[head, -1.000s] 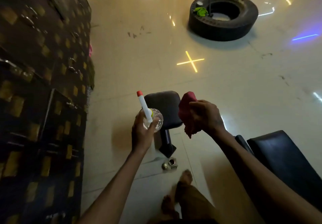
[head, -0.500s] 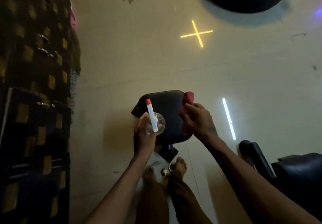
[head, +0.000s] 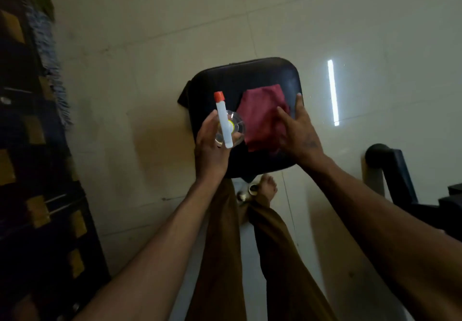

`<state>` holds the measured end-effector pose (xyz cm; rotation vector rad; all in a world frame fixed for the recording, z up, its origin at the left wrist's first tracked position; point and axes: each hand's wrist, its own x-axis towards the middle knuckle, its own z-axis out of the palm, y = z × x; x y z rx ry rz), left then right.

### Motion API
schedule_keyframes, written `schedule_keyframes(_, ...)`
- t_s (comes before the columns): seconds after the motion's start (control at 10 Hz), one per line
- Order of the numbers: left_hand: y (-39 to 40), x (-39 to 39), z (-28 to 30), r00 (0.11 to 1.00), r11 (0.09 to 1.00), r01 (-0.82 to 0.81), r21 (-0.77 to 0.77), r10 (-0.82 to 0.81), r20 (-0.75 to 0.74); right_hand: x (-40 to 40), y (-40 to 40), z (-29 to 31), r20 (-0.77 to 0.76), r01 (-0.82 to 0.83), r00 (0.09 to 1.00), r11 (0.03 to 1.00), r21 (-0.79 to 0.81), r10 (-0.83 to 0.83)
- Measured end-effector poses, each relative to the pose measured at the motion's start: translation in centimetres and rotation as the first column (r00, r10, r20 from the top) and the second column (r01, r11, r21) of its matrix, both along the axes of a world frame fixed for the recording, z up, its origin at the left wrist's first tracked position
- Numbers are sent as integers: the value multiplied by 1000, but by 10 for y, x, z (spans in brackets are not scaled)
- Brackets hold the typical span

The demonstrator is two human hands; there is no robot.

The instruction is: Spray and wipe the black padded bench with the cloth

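A black padded bench seat [head: 232,80] lies straight below me, seen from above. A dark red cloth [head: 262,115] is spread flat on its right half. My right hand [head: 297,133] presses on the cloth's near right part, fingers spread, thumb at the pad's right edge. My left hand [head: 210,150] holds a clear spray bottle [head: 223,123] with a white nozzle and orange tip, hovering over the pad's left edge and pointing away from me.
A dark patterned wall or cabinet [head: 30,170] runs down the left side, with a fringed rug edge [head: 52,70]. Another black bench frame [head: 400,178] stands at the right. My legs and a bare foot [head: 267,190] are below the pad, beside small metal parts [head: 252,189].
The view has tilted down and closer to the pad. My right hand has brought the bunched cloth down and laid it flat on the pad. The bottle stays in my left hand.
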<state>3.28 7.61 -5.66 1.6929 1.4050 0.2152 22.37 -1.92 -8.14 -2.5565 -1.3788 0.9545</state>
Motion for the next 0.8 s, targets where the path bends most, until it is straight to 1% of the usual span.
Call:
schedule_keyframes(0.1,2,-4,-14,998,998,59,27,-59,-23,-6,-5,-16,-24,-202,979,978,45,204)
schedule_keyframes(0.2,1,-6,-20,993,991,110,76,-106,-44,-15,-4,-20,-72,-313,948,948,-53,309)
schedule_keyframes(0.3,0,-11,-25,989,986,145,77,-141,-47,-20,-8,-23,-63,-288,957,955,-77,284)
schedule_keyframes(0.4,1,-13,-34,985,986,160,45,-156,-69,-21,-8,-20,-64,-298,954,950,-90,293)
schedule_keyframes(0.5,1,-19,-29,983,985,175,-3,-175,-47,-20,-8,-6,-85,-271,961,958,-88,264)
schedule_keyframes(0.6,-11,-36,-7,992,992,123,2,-123,-19,-22,-9,21,-80,-193,979,980,-41,189)
schedule_keyframes(0.7,-40,-65,21,991,1000,-7,-20,4,-137,-23,-19,57,-69,-111,991,991,75,117)
schedule_keyframes(0.8,-79,-87,64,971,997,-20,-79,1,-240,-29,-37,104,-97,-6,995,985,170,23)
